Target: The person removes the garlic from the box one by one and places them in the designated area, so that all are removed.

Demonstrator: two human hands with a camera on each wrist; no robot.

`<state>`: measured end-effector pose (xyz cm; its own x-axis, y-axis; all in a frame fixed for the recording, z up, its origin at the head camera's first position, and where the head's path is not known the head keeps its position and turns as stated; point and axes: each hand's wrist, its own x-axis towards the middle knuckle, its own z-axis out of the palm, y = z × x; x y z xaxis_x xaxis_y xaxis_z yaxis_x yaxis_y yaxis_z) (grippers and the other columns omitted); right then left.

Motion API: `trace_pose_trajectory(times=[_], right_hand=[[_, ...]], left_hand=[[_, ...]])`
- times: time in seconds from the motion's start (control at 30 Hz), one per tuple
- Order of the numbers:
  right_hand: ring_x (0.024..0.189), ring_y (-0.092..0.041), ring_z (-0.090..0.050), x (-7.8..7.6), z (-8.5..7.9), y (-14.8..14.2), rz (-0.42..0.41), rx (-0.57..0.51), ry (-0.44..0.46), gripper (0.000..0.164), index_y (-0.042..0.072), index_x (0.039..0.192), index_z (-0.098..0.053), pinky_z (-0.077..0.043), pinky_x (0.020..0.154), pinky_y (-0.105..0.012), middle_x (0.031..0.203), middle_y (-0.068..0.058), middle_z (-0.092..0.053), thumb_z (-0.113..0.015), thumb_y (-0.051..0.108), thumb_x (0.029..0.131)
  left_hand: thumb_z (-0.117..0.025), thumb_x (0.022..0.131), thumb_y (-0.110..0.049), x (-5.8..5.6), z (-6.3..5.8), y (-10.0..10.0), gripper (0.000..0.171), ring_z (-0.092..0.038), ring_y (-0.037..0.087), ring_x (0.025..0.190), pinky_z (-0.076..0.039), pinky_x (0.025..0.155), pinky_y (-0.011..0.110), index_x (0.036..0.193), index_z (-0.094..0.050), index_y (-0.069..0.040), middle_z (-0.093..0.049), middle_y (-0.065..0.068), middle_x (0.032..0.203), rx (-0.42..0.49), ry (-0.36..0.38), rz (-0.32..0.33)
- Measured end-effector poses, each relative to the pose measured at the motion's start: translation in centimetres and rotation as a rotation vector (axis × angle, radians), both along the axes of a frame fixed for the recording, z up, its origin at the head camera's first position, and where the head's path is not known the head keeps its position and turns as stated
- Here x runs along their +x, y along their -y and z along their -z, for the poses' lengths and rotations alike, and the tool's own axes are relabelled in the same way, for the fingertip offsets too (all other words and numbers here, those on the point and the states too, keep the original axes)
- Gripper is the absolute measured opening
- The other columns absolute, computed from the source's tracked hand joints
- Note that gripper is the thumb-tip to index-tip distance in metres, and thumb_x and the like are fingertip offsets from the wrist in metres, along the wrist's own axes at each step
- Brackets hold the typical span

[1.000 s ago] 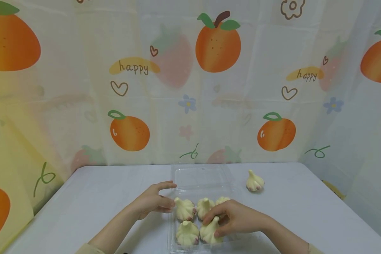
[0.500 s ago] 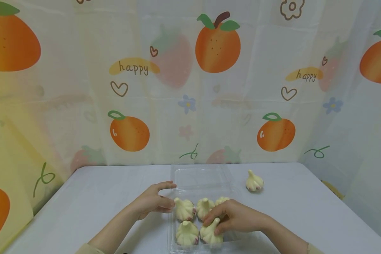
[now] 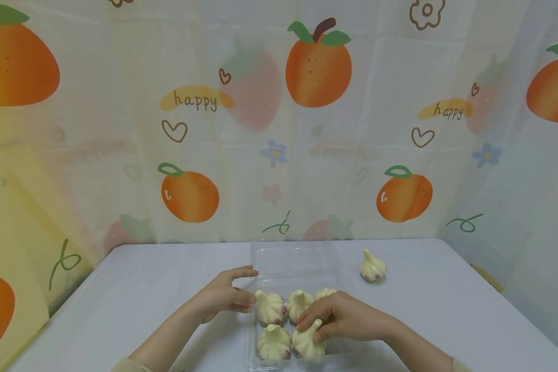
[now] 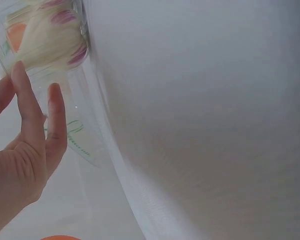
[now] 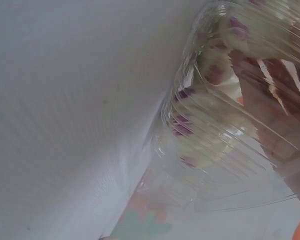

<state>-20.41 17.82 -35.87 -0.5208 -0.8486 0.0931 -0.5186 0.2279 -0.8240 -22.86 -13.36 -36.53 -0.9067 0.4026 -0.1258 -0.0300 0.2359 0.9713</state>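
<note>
In the head view, my right hand (image 3: pixel 346 316) reaches into a clear plastic box (image 3: pixel 248 341) and grips a garlic bulb (image 3: pixel 308 343) in the front row. The bulb stands upright, stem up. Beside it is another front garlic bulb (image 3: pixel 274 343); behind are the back-left bulb (image 3: pixel 270 309), the back-middle bulb (image 3: pixel 299 304) and one more (image 3: pixel 326 293), partly covered by my right hand. My left hand (image 3: pixel 225 295) is at the box's left side, fingers loosely extended, holding nothing. The right wrist view shows the right hand (image 5: pixel 275 105) through the box wall.
A lone garlic bulb (image 3: pixel 373 266) sits on the white table (image 3: pixel 418 294), to the right behind the box. The clear lid (image 3: pixel 293 261) lies folded back behind the box. A fruit-print curtain (image 3: pixel 242 170) hangs along the table's far edge.
Almost nothing differs. The right hand's thumb has shifted slightly on the bulb; the left hand and the other bulbs stay in place.
</note>
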Motion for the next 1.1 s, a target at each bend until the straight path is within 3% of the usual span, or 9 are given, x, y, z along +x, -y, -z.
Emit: trace_pose_trajectory(times=[0.67, 1.1], right_hand=[[0.111, -0.004, -0.065, 0.4, -1.3, -0.6, 0.043, -0.038, -0.04, 0.035, 0.01, 0.118, -0.072, -0.061, 0.087, -0.023, 0.124, -0.014, -0.07, -0.072, 0.027, 0.087], [0.117, -0.003, -0.063, 0.6, -2.5, -1.2, 0.083, -0.065, -0.053, 0.031, 0.012, 0.118, -0.072, -0.062, 0.087, -0.026, 0.127, -0.013, -0.069, -0.071, 0.023, 0.089]], left_hand=[[-0.073, 0.083, -0.003, 0.1, -0.1, 0.1, 0.074, -0.065, 0.01, 0.083, -0.064, 0.081, 0.032, 0.148, -0.038, 0.005, -0.015, 0.019, 0.166, 0.001, -0.003, 0.003], [-0.072, 0.083, -0.002, 0.1, -0.2, 0.0, 0.074, -0.065, 0.01, 0.083, -0.064, 0.081, 0.032, 0.148, -0.038, 0.005, -0.015, 0.02, 0.166, 0.0, 0.001, 0.004]])
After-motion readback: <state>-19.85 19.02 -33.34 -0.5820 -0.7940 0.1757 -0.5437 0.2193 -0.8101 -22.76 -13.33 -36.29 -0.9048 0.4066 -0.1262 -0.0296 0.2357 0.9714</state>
